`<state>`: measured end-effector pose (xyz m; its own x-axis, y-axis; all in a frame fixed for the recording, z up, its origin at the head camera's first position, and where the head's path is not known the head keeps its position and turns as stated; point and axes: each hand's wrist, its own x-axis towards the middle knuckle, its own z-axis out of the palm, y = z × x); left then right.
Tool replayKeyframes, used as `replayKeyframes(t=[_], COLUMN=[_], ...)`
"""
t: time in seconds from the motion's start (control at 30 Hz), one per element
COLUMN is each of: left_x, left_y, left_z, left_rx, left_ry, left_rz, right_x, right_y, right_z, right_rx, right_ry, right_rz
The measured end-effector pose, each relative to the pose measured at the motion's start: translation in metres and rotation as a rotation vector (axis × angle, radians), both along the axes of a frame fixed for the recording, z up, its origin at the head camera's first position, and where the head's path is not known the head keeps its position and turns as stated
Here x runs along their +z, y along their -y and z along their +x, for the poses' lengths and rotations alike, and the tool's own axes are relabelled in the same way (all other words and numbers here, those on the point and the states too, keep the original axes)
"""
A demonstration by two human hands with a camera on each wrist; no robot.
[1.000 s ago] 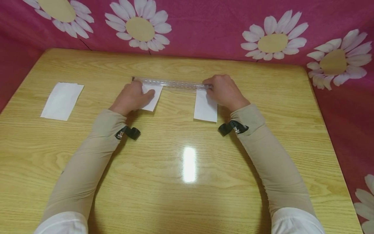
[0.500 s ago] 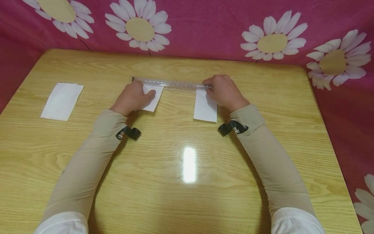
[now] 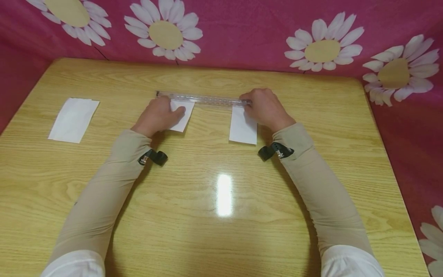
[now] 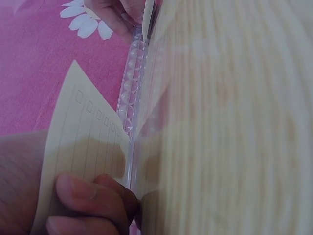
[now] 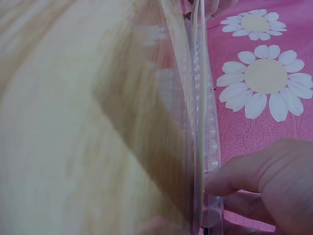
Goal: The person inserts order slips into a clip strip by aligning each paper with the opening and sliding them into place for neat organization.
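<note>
A clear, ruler-like plastic strip (image 3: 211,100) with a row of round bumps runs between the two hands near the back of the table. My left hand (image 3: 157,115) pinches a white paper slip (image 3: 183,121) at the strip's left part, thumb over the slip. In the left wrist view this slip (image 4: 90,122) shows printed lines and small boxes, its edge right at the strip (image 4: 131,83). My right hand (image 3: 264,107) grips the strip's right end, thumb against it in the right wrist view. A second white slip (image 3: 243,127) hangs from the strip there, partly behind the hand.
Another white paper slip (image 3: 74,120) lies flat at the left of the wooden table (image 3: 194,184). A pink daisy-patterned cloth (image 3: 242,34) backs the table. Black camera straps (image 3: 152,157) sit on both wrists.
My left hand and its paper slip have shifted very slightly to the right along the strip. The right hand, its slip and the strip have barely moved.
</note>
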<state>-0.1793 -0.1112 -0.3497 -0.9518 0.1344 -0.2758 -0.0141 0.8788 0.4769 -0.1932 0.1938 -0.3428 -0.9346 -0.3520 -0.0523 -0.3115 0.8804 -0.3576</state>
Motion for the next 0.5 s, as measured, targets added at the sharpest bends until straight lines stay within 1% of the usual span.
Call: replayKeyframes(t=[0.17, 0.5], left_x=[-0.0004, 0.0006], left_y=[-0.0025, -0.0049], left_z=[-0.0009, -0.0013], left_rx=[-0.006, -0.012], left_ry=[0.002, 0.007], left_rz=[0.004, -0.010], right_x=[-0.0001, 0.0002], right_y=[-0.0002, 0.0001], right_z=[0.0000, -0.0010], right_rx=[-0.001, -0.011], right_ry=[-0.006, 0.018], right_rz=[-0.002, -0.003])
